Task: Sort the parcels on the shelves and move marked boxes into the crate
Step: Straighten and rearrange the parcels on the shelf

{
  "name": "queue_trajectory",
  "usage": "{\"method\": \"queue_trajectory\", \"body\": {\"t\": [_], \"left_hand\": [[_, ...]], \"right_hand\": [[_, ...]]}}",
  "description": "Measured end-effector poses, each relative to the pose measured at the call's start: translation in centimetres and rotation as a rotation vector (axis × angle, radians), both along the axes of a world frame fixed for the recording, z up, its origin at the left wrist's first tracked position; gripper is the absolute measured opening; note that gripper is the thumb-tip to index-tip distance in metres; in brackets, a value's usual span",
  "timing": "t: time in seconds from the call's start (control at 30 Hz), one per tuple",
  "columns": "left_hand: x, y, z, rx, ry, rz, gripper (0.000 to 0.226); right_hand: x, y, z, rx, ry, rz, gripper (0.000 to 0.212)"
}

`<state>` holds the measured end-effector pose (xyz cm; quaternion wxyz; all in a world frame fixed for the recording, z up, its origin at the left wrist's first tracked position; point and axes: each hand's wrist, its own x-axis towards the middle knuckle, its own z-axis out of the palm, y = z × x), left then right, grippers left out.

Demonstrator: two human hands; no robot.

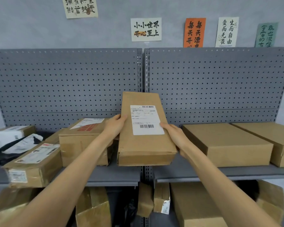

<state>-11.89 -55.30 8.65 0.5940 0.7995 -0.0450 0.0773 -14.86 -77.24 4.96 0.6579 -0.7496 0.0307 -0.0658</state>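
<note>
A long brown cardboard box [138,145] with a white barcode label [146,119] is tilted up above the middle of the grey shelf [105,176]. My left hand [115,126] grips its left edge and my right hand [175,136] grips its right edge. Left of it on the shelf stand a labelled box [82,141] with red print and another labelled box [34,166] near the front edge. Two plain brown boxes [228,145] [272,138] lie on the right half. No crate is in view.
A white parcel [7,136] and a black mailer bag [10,151] lie at the far left of the shelf. Several boxes [195,205] fill the lower shelf. A grey pegboard [219,82] backs the shelves, with paper signs on the wall above.
</note>
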Motion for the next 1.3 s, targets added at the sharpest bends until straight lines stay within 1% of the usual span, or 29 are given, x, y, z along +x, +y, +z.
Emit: {"method": "queue_trajectory", "body": {"t": [0.1, 0.23, 0.33, 0.47, 0.53, 0.63, 0.73, 0.83, 0.9, 0.97, 1.07, 1.13, 1.2, 1.23, 1.3], "left_hand": [[0.4, 0.1, -1.2, 0.093, 0.055, 0.058, 0.036], [1.0, -0.1, -3.8, 0.069, 0.205, 0.053, 0.034], [1.6, -0.1, -4.7, 0.195, 0.233, 0.094, 0.038], [2.4, 0.3, -4.5, 0.356, 0.258, 0.13, 0.04], [2.5, 0.4, -4.4, 0.464, 0.249, 0.127, 0.036], [2.4, 0.4, -4.9, 0.635, 0.153, 0.104, 0.028], [2.6, 0.5, -5.9, 0.777, 0.131, 0.081, 0.027], [2.6, 0.5, -6.3, 0.844, 0.106, 0.087, 0.022], [2.5, 0.4, -6.5, 0.883, 0.102, 0.095, 0.025], [2.3, 0.1, -6.7, 0.904, 0.099, 0.099, 0.023], [1.9, -0.2, -6.7, 0.943, 0.097, 0.095, 0.019], [1.3, -0.7, -6.5, 1.032, 0.02, 0.133, 0.022], [0.5, -1.5, -6.1, 1.159, -0.172, 0.218, 0.023], [0.2, -2.0, -5.9, 1.175, -0.263, 0.249, 0.024], [0.2, -3.4, -5.6, 1.068, -0.388, 0.24, 0.031]], "right_hand": [[0.6, 0.4, -0.7, 0.012, 0.13, 0.011, 0.042], [1.3, 1.0, -2.0, 0.0, 0.246, -0.018, 0.039], [2.0, 1.7, -3.0, -0.051, 0.27, -0.055, 0.039], [2.4, 2.4, -2.8, -0.131, 0.277, -0.082, 0.033], [2.5, 2.5, -2.8, -0.144, 0.296, -0.071, 0.033], [2.4, 2.9, -3.4, -0.129, 0.322, -0.049, 0.034], [2.4, 3.6, -4.2, -0.134, 0.344, -0.038, 0.033], [2.5, 4.0, -4.6, -0.153, 0.336, -0.052, 0.032], [2.4, 4.1, -4.7, -0.162, 0.339, -0.059, 0.031], [2.3, 4.2, -4.7, -0.179, 0.342, -0.068, 0.031], [2.2, 4.3, -4.8, -0.172, 0.338, -0.074, 0.036], [2.2, 4.3, -4.8, -0.174, 0.337, -0.067, 0.043], [2.0, 4.6, -4.9, -0.191, 0.315, -0.077, 0.051], [1.9, 4.6, -4.9, -0.233, 0.274, -0.108, 0.056], [1.5, 4.0, -4.4, -0.331, 0.147, -0.204, 0.063]]}}
